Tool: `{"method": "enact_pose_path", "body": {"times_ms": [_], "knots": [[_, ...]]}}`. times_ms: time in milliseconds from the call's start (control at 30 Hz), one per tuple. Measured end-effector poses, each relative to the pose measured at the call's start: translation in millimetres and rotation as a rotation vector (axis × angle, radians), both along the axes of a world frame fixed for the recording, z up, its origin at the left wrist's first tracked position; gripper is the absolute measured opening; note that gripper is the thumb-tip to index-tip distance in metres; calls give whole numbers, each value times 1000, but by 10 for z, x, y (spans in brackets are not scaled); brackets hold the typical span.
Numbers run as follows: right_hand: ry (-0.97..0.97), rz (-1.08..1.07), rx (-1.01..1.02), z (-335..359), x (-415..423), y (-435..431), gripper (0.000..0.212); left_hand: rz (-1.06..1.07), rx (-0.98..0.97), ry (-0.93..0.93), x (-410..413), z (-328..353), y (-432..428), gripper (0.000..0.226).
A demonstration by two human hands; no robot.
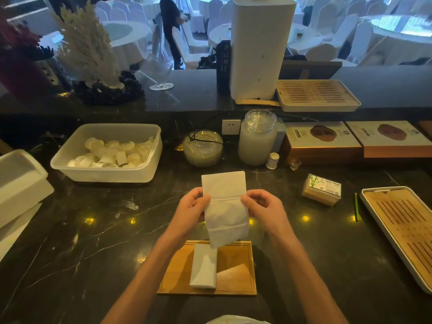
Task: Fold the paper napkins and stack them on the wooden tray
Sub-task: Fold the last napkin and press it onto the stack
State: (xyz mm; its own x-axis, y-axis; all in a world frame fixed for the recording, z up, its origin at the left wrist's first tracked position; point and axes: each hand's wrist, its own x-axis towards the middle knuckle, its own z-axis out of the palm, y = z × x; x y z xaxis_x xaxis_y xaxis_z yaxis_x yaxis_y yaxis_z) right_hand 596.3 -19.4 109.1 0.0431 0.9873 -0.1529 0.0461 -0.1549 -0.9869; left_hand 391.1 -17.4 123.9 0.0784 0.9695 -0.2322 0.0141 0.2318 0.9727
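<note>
Because the left hand (194, 203) and right hand (263, 204) pinch the napkin (225, 206) with their fingers only at its 9 and 3 o'clock edges, above the wooden tray's (177, 274) 12 o'clock rim, its limp lower half could swing, probably skewing the fold and the stack (203, 267).

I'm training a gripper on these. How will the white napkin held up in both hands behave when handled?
Likely floppy: the napkin droops below the left hand and right hand toward the wooden tray. Probably very light, since pinches at its side edges carry it. It seems to crease readily; two fold lines cross it.
</note>
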Motion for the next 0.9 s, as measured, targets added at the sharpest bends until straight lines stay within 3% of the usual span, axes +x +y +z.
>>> {"method": "enact_pose_path", "body": {"times_ms": [733,900], "knots": [[107,-21,-138,32,160,37,16,-55,1,-4,59,69,60,15],[106,-45,-147,107,158,32,14,-93,-2,-20,28,80,62,23]]}}
